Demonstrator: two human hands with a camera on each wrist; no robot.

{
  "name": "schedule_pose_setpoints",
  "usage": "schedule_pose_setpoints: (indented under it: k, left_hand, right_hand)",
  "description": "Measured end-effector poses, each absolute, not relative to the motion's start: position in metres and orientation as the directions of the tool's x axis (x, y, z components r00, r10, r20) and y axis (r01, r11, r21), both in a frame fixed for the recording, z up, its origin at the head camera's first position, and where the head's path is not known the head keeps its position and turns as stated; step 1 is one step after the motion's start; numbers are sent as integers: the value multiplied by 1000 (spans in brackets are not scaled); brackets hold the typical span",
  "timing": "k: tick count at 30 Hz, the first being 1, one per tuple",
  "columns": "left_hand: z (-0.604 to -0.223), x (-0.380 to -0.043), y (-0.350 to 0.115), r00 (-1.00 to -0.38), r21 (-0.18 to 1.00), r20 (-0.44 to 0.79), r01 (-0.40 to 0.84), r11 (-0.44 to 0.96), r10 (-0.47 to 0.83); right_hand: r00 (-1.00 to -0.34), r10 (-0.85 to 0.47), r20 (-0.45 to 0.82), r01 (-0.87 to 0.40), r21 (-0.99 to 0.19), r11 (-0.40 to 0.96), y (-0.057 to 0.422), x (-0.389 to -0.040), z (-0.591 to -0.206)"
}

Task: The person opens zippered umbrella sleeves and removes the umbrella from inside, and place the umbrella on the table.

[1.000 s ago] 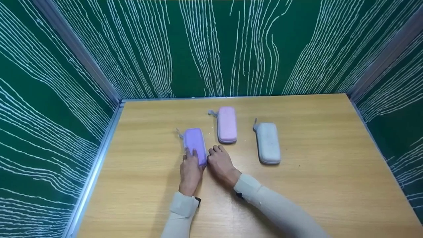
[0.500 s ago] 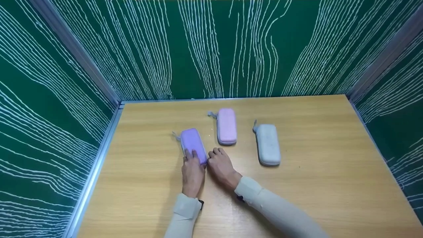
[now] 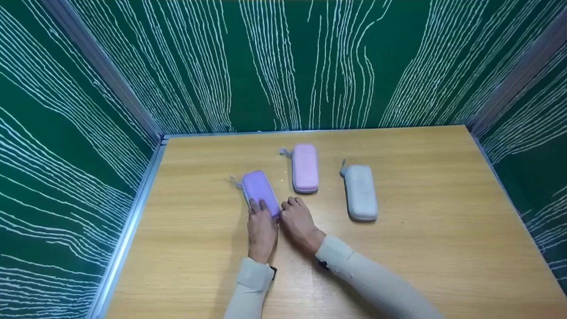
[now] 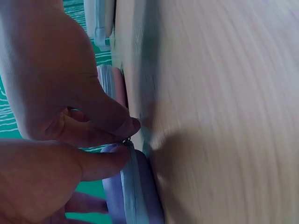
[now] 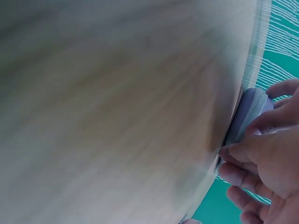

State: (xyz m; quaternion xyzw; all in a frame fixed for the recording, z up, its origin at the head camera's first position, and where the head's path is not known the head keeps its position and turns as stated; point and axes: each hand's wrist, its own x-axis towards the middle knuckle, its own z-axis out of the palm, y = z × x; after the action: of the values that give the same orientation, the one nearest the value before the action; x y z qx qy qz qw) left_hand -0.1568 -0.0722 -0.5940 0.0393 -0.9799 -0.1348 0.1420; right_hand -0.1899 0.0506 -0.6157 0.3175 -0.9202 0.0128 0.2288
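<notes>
A purple hard zip case lies on the table, tilted with its far end toward the left. My left hand holds its near end, fingers over the top and thumb against the zipped side, as the left wrist view shows. At the near right corner, my right hand pinches the small zipper pull between thumb and forefinger, most of it hidden by the fingertips. Along the case's side the grey zipper looks closed where it shows. A grey strap loop sticks out at the far left.
Behind the hands lies a pink zip case with a grey loop. A grey zip case lies to the right. Green walls with white lines border the wooden table at the back and sides.
The purple case has turned slightly, its far end going left and its near end right. My left hand has shifted a little right with it; my right hand stays at the corner.
</notes>
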Motion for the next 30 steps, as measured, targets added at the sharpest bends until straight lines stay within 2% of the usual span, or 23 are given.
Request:
schedule_pose_setpoints:
  k: [5,8,13,16,22,30]
  left_hand:
    - [-586,-160,-79,-955,178,294,26,984,-28]
    - [-585,-163,-87,-952,146,298,112,983,65]
    - [-586,-170,-99,-928,147,238,326,934,286]
    - [-587,-174,-103,-914,156,202,386,909,353]
    - [-590,-176,-104,-908,160,225,392,906,353]
    - [-592,-175,-98,-927,202,242,337,920,287]
  right_hand:
    - [-687,-572,449,-579,139,804,50,-190,-618]
    - [-686,-570,452,-573,147,806,51,-190,-619]
    - [-697,-571,435,-571,145,808,51,-190,-620]
    - [-703,-568,429,-569,140,810,51,-191,-620]
    - [-704,-559,438,-567,127,814,52,-191,-617]
    - [-730,-540,418,-554,101,826,52,-192,-613]
